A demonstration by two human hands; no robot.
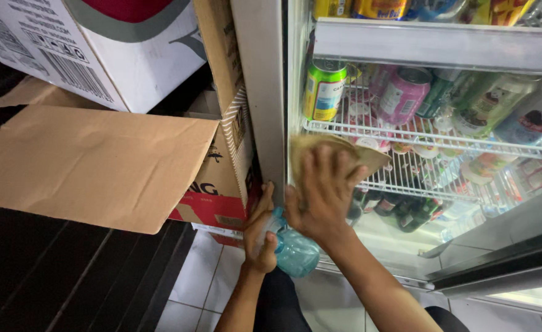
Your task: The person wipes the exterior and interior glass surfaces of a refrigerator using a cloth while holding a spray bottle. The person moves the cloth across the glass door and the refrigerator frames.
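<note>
Two cardboard boxes (92, 160) sit at left – one white above, one brown with a flat open flap – over dark boards and white floor tiles (200, 283). The left hand (260, 237) wraps its fingers around one translucent blue plastic spray bottle (295, 251), held low by the fridge frame (265, 92). The right hand (324, 195) presses one tan cloth (338, 154), fingers spread wide, against the fridge's glass door – cans and bottles crowd the wire shelf (431, 138) inside.
</note>
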